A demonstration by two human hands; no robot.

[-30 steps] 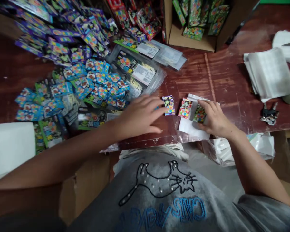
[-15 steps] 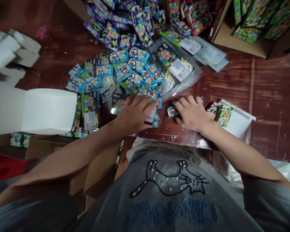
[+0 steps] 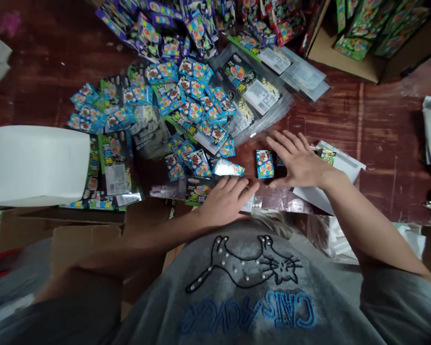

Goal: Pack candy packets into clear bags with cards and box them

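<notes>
My left hand [image 3: 227,199] lies palm down, fingers stretched, across a flat printed plastic bag [image 3: 197,190] at the table's front edge. The bag is black and green with a white label, partly covered by the hand. My right hand [image 3: 301,163] is spread open over the table, its fingertips raised. Between the hands stands a small blue candy packet [image 3: 265,164] beside the right thumb. Part of a dark purple packet shows under the right palm. A green packet [image 3: 328,156] lies on a white sheet [image 3: 345,175] by the right wrist. Loose blue packets [image 3: 199,163] lie beyond the left hand.
Purple packets [image 3: 149,36] and red packets [image 3: 285,24] are heaped at the back. A cardboard box [image 3: 359,67] of green packets stands back right. Stacked clear bags [image 3: 262,98] lie mid-table. An open white box [image 3: 36,165] sits at left, above cardboard boxes [image 3: 86,239].
My left hand has drawn the plastic bag toward my body, uncovering blue packets. My right hand has spread its fingers, leaving the blue packet turned upright on the table. The camera view has shifted.
</notes>
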